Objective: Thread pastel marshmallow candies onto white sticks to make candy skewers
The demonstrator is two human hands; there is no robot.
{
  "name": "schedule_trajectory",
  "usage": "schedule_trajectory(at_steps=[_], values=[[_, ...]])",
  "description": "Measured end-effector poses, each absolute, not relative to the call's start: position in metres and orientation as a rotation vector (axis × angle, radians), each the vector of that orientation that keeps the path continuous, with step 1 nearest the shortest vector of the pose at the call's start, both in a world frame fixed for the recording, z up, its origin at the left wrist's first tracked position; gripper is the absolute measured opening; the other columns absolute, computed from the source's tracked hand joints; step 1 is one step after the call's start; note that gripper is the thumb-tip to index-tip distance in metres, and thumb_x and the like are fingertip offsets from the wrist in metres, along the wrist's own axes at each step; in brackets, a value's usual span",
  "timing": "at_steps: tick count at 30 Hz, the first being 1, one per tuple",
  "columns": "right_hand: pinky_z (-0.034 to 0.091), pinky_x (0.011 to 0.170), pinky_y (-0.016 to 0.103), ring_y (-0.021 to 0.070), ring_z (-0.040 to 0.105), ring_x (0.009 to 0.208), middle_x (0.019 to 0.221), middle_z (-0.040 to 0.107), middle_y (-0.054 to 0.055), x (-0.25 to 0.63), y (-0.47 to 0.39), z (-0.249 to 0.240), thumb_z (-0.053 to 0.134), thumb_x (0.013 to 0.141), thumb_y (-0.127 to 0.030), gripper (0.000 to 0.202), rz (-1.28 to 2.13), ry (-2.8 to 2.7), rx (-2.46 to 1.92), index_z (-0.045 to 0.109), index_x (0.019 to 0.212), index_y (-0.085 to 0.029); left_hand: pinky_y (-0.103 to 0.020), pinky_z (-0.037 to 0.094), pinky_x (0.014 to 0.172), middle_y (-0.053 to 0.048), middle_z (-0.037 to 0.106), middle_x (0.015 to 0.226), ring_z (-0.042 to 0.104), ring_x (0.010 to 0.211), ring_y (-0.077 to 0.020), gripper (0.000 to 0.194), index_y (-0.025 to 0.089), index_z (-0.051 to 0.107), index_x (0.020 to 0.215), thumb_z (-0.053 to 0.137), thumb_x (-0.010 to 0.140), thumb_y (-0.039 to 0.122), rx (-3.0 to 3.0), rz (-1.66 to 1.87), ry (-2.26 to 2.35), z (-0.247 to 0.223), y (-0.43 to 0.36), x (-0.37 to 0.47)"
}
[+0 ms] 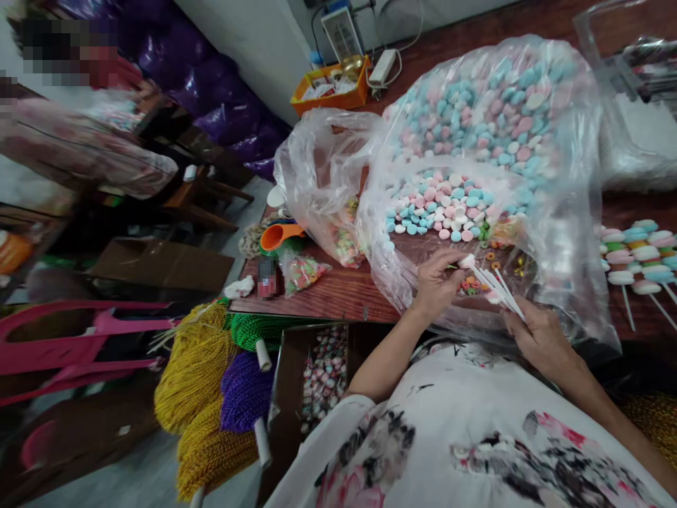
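Observation:
My left hand [436, 283] is closed in a pinch on a small white candy-like piece [467, 262] at the upper end of the sticks. In my right hand [539, 337] is a small bunch of thin white sticks [501, 291], their far ends fanned toward the left fingers. Just beyond the hands lies a pile of pink, blue and white round pieces [452, 204], spilling from a large clear plastic bag [574, 176]. Small orange and red rings [493, 261] are scattered beside the fingers. Whether a piece is threaded on a stick is too small to tell.
Finished-looking skewers [635, 257] of stacked pieces lie at right. At left on the table are an orange scoop [280, 236] and a small bag of colourful bits [302, 271]. Yellow cord bundles [195, 374] and an open carton [288, 377] stand below. A co-worker sits far left.

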State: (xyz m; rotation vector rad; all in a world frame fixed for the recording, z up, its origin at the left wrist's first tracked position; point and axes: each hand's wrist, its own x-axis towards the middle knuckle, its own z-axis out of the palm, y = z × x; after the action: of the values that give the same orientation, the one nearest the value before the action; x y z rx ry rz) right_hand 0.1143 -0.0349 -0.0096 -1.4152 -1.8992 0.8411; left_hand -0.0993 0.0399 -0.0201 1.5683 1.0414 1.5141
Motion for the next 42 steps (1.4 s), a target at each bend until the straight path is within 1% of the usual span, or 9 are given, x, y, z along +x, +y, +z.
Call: schedule_trajectory(at_steps=[7, 18, 20, 25, 28, 30, 34, 38, 42], values=[[0.039, 0.059, 0.027, 0.0132, 0.05, 0.056, 0.06, 0.053, -0.003, 0.11, -0.045, -0.02, 0.053, 0.099, -0.028, 0.026, 0.999, -1.649, -1.329, 0.056, 0.075, -0.022, -0.026, 0.059, 0.079, -0.004, 0.079, 0.091, 0.074, 0.085, -0.0135, 0.012, 0.023, 0.081, 0.097, 0.081, 0.085, 0.024, 1.658, 1.653, 0.958, -0.014, 0.035, -0.1], [0.033, 0.047, 0.025, 0.0092, 0.042, 0.046, 0.054, 0.05, -0.005, 0.071, -0.043, -0.015, 0.06, 0.095, -0.026, 0.024, 1.14, -1.269, -1.137, 0.058, 0.072, -0.02, -0.025, 0.059, 0.082, -0.003, 0.08, 0.093, 0.074, 0.088, -0.0128, 0.013, 0.024, 0.081, 0.101, 0.077, 0.088, 0.022, 1.573, 1.663, 0.92, -0.013, 0.024, -0.082], [0.033, 0.047, 0.025, 0.0092, 0.043, 0.047, 0.054, 0.05, -0.005, 0.074, -0.039, -0.015, 0.061, 0.095, -0.026, 0.022, 1.136, -1.23, -1.161, 0.06, 0.074, -0.02, -0.027, 0.06, 0.083, -0.004, 0.08, 0.094, 0.075, 0.089, -0.014, 0.014, 0.023, 0.081, 0.102, 0.075, 0.091, 0.027, 1.561, 1.541, 0.887, -0.01, 0.025, -0.079], [0.032, 0.046, 0.024, 0.0091, 0.043, 0.049, 0.057, 0.052, -0.004, 0.104, -0.022, -0.026, 0.067, 0.091, -0.029, 0.017, 1.022, -1.047, -1.311, 0.063, 0.077, -0.019, -0.028, 0.06, 0.076, -0.004, 0.079, 0.095, 0.073, 0.081, -0.0151, 0.038, 0.022, 0.075, 0.121, 0.071, 0.091, 0.047, 1.476, 1.184, 0.907, -0.003, 0.04, -0.1], [0.027, 0.043, 0.024, 0.008, 0.039, 0.047, 0.057, 0.05, -0.005, 0.119, -0.019, -0.036, 0.07, 0.089, -0.031, 0.02, 1.051, -0.94, -1.353, 0.061, 0.074, -0.019, -0.028, 0.057, 0.079, -0.004, 0.078, 0.09, 0.071, 0.08, -0.0152, 0.025, 0.021, 0.078, 0.109, 0.064, 0.096, 0.038, 1.745, 0.982, 1.066, -0.001, 0.051, -0.114], [0.026, 0.043, 0.024, 0.0076, 0.039, 0.047, 0.057, 0.05, -0.004, 0.121, -0.02, -0.042, 0.07, 0.089, -0.032, 0.025, 1.1, -0.93, -1.373, 0.06, 0.071, -0.019, -0.032, 0.055, 0.086, -0.007, 0.075, 0.09, 0.069, 0.088, -0.0181, 0.018, 0.019, 0.08, 0.098, 0.063, 0.095, 0.026, 2.054, 0.683, 1.133, -0.002, 0.054, -0.116], [0.026, 0.042, 0.023, 0.0069, 0.038, 0.045, 0.056, 0.05, -0.004, 0.119, -0.024, -0.05, 0.07, 0.089, -0.035, 0.027, 1.155, -0.915, -1.35, 0.059, 0.07, -0.019, -0.04, 0.052, 0.095, -0.011, 0.068, 0.1, 0.062, 0.102, -0.0248, 0.022, 0.019, 0.078, 0.108, 0.064, 0.091, 0.019, 2.402, 0.182, 1.193, -0.006, 0.052, -0.107], [0.025, 0.041, 0.023, 0.0067, 0.037, 0.044, 0.057, 0.051, -0.005, 0.122, -0.024, -0.053, 0.07, 0.089, -0.035, 0.023, 1.181, -0.913, -1.336, 0.061, 0.075, -0.02, -0.039, 0.05, 0.095, -0.009, 0.065, 0.1, 0.057, 0.1, -0.0234, 0.023, 0.019, 0.077, 0.105, 0.057, 0.095, 0.019, 2.431, 0.109, 1.204, -0.013, 0.052, -0.108], [0.028, 0.043, 0.022, 0.0075, 0.041, 0.047, 0.058, 0.053, -0.004, 0.125, -0.025, -0.054, 0.069, 0.09, -0.036, 0.022, 1.169, -0.965, -1.34, 0.061, 0.076, -0.02, -0.041, 0.05, 0.096, -0.011, 0.065, 0.106, 0.056, 0.104, -0.0247, 0.028, 0.017, 0.075, 0.108, 0.054, 0.091, 0.009, 2.44, 0.244, 1.306, -0.017, 0.052, -0.116]])
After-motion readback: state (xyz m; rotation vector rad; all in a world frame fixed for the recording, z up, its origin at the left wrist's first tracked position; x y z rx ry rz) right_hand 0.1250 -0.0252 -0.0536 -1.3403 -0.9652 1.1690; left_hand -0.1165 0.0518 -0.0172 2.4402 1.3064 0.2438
